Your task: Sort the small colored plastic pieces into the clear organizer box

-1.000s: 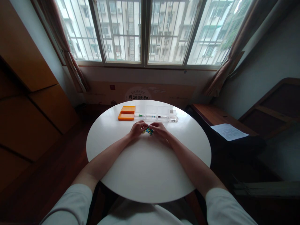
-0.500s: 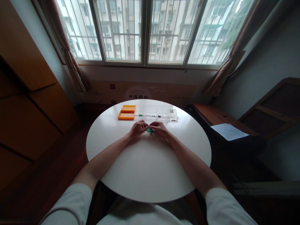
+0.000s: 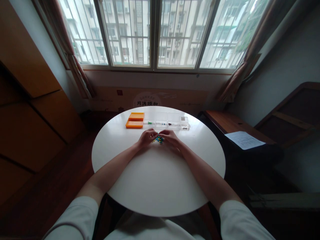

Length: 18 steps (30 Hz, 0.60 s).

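Note:
A small heap of blue, green and yellow pieces lies on the round white table, too small for me to name their kind. My left hand is at the heap's left edge, its fingers curled in and closed. From the other side my right hand reaches in, thumb and fingers pinched together. The fingertips of both hands almost meet just above the heap. Whatever they hold between them is too small to make out.
Beyond my hands stand an open orange box and a clear compartment case with a few small items, one of them green. A wooden bench with a paper sheet is at the right.
The hands have hardly moved. Some pieces in the heap under my fingers seem to lie slightly differently.

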Tool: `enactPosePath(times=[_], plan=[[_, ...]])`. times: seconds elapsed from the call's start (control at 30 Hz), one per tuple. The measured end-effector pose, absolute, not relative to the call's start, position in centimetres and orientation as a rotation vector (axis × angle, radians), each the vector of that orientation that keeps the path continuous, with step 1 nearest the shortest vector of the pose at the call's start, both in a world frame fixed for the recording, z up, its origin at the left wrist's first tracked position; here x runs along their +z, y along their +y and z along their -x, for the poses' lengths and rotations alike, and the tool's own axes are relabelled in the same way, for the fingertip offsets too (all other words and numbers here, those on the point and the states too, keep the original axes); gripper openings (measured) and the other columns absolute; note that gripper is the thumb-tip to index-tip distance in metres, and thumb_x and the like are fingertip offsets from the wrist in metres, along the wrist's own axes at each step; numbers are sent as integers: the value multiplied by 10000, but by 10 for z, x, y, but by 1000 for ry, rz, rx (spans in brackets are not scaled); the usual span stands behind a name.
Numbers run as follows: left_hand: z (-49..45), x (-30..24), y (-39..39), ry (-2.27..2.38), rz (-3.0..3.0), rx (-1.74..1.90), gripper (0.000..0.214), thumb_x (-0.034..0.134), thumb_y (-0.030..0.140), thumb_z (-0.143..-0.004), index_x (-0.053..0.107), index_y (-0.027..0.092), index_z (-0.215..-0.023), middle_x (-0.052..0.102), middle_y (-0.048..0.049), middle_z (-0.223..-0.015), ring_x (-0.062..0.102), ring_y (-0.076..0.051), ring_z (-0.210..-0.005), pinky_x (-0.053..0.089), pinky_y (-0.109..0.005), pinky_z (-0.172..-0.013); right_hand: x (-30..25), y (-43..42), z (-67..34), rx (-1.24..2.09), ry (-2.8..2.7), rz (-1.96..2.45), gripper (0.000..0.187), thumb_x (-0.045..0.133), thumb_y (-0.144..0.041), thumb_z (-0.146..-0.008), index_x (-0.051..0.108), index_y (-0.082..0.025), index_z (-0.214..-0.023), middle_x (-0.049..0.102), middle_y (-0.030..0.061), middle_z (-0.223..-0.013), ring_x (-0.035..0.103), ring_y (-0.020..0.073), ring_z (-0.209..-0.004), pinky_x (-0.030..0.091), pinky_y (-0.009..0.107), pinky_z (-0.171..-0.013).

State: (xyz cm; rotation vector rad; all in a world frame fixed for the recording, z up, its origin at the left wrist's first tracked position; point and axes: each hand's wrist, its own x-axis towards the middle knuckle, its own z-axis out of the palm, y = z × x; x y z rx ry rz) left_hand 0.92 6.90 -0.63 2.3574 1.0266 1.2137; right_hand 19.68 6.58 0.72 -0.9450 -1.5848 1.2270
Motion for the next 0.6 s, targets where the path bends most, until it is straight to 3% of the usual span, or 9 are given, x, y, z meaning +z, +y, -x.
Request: enactPosePath(times=[0.6], plan=[[-10, -5, 68, 1039, -2344, 1203, 222, 581, 356, -811, 689, 163, -834, 592, -29, -780, 539, -82, -602, 448, -209, -580, 6, 66, -197, 1215, -1605, 954, 369, 742, -454, -555, 679, -136, -732, 660, 40, -693, 574, 146, -642, 441, 279, -631]])
